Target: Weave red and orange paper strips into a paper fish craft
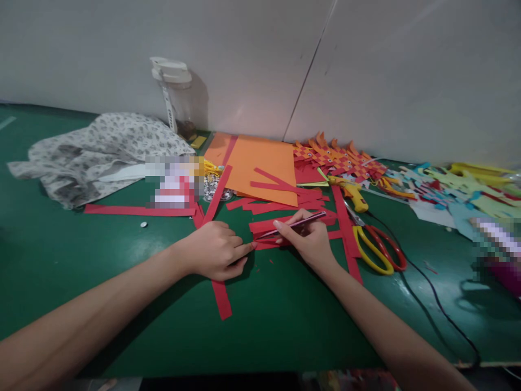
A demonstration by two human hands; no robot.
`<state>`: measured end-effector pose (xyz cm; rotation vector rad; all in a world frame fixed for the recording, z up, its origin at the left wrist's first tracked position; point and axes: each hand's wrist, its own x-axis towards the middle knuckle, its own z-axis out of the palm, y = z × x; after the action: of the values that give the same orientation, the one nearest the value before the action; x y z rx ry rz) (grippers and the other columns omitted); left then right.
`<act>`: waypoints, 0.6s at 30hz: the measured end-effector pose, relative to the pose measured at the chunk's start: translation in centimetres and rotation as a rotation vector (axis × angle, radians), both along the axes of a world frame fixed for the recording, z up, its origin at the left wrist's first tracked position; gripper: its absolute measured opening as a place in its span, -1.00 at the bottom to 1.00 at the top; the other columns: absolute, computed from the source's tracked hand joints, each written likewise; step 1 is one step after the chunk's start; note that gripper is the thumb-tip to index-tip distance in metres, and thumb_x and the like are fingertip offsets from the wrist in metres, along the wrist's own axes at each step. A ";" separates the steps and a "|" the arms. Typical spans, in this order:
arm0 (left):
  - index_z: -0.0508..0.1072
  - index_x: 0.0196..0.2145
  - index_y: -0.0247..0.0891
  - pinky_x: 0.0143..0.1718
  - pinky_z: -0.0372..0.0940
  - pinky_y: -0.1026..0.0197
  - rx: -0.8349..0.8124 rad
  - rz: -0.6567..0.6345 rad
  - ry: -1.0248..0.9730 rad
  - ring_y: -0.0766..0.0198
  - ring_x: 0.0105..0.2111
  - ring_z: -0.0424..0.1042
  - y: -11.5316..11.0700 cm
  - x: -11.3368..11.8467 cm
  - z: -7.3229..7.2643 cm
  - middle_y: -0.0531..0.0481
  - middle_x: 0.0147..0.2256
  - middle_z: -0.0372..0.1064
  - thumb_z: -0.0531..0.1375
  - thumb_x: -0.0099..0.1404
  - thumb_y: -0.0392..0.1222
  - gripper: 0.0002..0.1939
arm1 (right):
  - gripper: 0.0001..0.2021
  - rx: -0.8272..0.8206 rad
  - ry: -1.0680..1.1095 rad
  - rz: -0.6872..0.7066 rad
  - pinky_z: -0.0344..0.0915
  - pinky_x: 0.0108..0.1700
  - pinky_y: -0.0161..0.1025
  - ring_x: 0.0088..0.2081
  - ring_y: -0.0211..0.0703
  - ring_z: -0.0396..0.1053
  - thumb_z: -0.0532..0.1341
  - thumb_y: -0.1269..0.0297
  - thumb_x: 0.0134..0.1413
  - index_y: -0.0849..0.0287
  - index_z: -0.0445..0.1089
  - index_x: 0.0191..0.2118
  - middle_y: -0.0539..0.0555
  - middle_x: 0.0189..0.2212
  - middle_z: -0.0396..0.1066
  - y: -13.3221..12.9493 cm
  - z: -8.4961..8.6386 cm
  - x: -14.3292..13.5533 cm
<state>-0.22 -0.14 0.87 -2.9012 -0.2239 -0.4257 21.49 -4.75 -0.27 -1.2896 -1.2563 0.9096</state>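
My right hand (311,241) is closed around a slim pink-and-dark pen-like tool (311,218), its thin tip slanting left. That tip meets a red paper strip (271,245) near the strip's left end. At the same end, the extended index finger of my left hand (220,252) presses down on the strip, the other fingers curled under. Another red strip (221,301) runs beneath my left hand. Just behind the right hand lie more loose red strips (280,203), overlapping one another. Whether the tool is a pen or a craft knife is too small to tell.
Orange sheets (260,157) lie behind the strips. To the right are scissors (376,250), a yellow glue gun (354,193) with its black cord, woven paper pieces (342,157) and coloured scraps (459,187). A patterned cloth (109,146) and clear bottle (179,103) stand left.
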 end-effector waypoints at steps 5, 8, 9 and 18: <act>0.44 -0.11 -0.34 -0.62 0.18 0.20 -0.018 0.002 -0.022 0.28 -0.64 0.35 -0.1 0.0 -0.1 0.05 -0.61 0.37 0.01 0.24 -0.22 -0.67 | -0.70 -0.008 0.002 0.008 0.44 -0.51 -0.28 -0.57 -0.13 0.49 0.38 0.11 -0.17 0.11 0.26 -0.52 -0.05 -0.66 0.41 0.0 0.0 0.0; 0.44 -0.11 -0.35 -0.63 0.20 0.19 -0.023 0.001 -0.016 0.27 -0.63 0.34 -0.1 0.1 -0.1 0.05 -0.60 0.37 0.01 0.24 -0.22 -0.67 | -0.69 -0.008 0.004 0.002 0.43 -0.53 -0.29 -0.57 -0.13 0.49 0.39 0.11 -0.19 0.12 0.25 -0.53 -0.06 -0.66 0.40 0.1 0.0 -0.1; 0.44 -0.11 -0.35 -0.62 0.20 0.19 -0.023 0.002 -0.014 0.27 -0.63 0.34 -0.1 0.1 -0.1 0.04 -0.60 0.37 0.00 0.24 -0.22 -0.67 | -0.69 -0.009 0.006 0.003 0.42 -0.53 -0.30 -0.57 -0.13 0.49 0.39 0.11 -0.20 0.12 0.25 -0.53 -0.06 -0.66 0.40 0.1 0.0 -0.1; 0.44 -0.14 -0.34 -0.62 0.19 0.20 -0.011 0.003 -0.012 0.27 -0.63 0.34 -0.2 0.1 0.0 0.04 -0.60 0.37 0.00 0.25 -0.23 -0.69 | -0.70 -0.003 0.016 -0.035 0.42 -0.54 -0.30 -0.58 -0.13 0.48 0.38 0.13 -0.16 0.12 0.23 -0.53 -0.05 -0.66 0.41 -0.1 0.1 -0.1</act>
<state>-0.07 -0.32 0.84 -2.9097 -0.2338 -0.4434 21.42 -4.82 -0.21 -1.3004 -1.2171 0.8955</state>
